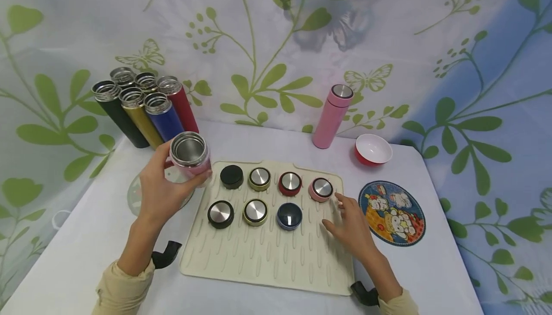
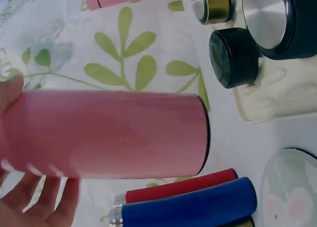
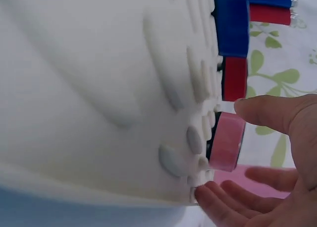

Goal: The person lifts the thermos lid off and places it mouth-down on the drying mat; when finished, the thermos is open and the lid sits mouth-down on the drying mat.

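My left hand [image 1: 157, 188] grips a pink thermos bottle [image 2: 114, 133] by its upper part, its open steel mouth facing up at me in the head view. It is held up at the left of a cream ridged mat [image 1: 267, 260]. My right hand [image 1: 351, 228] is over the mat's right side, thumb and fingers spread beside a pink lid [image 3: 228, 142] with a steel top. Also on the mat are a red lid [image 1: 290, 183], a blue lid [image 1: 289, 216], two gold-rimmed lids and two black lids, in two rows.
Several lidless bottles, among them a blue bottle [image 1: 164, 116] and a red bottle [image 1: 183, 101], stand at the back left. A lidded pink bottle [image 1: 332, 118], a red-and-white bowl [image 1: 373, 150] and a round cartoon mat [image 1: 392, 213] are on the right. A pale round mat [image 1: 134, 195] lies left.
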A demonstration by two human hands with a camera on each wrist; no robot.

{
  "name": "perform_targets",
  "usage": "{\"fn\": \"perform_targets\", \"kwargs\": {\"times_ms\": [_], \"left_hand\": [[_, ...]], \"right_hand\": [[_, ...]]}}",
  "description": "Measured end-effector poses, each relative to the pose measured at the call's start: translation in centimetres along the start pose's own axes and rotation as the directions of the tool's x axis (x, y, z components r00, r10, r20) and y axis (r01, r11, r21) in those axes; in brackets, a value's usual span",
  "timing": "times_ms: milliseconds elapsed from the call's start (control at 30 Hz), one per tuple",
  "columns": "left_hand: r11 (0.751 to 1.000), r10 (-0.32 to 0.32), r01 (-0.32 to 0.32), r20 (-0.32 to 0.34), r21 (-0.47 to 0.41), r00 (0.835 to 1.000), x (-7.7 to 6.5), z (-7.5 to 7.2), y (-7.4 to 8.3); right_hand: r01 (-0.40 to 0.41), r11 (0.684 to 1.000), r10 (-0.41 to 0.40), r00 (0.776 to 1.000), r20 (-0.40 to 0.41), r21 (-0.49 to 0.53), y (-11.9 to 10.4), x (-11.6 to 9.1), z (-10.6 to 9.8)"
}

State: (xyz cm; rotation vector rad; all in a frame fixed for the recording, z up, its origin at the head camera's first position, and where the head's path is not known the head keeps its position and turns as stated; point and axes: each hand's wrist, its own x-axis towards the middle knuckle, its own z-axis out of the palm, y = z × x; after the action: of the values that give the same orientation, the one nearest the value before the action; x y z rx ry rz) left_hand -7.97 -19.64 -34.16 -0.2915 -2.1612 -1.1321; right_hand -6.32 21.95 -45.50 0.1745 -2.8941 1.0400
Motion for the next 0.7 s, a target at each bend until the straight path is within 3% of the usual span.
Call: {"fn": "perform_targets", "kwargs": {"times_ms": [200,433,700], "left_hand": [[0.993,-0.116,0.114,-0.089,-0.033,0.989,1.5,1.0,-1.8],[0.976,-0.219,0.217,-0.080,-0.028,0.973,3.8,1.9,-4.0],[0.967,-0.250,0.251,-0.032,0.037,0.968,6.3,3.2,-5.9]], "right_hand": [[0.043,0.999,-0.043,0.999,-0.022,-0.025,-0.7,-2.5,-0.4],[0.000,0.997,0.004,0.999,0.046,-0.082,-1.8,-4.7,-0.5],[-0.061,0.969,0.091,0.989,0.119,-0.237,-2.8,-6.3,0.0]]}}
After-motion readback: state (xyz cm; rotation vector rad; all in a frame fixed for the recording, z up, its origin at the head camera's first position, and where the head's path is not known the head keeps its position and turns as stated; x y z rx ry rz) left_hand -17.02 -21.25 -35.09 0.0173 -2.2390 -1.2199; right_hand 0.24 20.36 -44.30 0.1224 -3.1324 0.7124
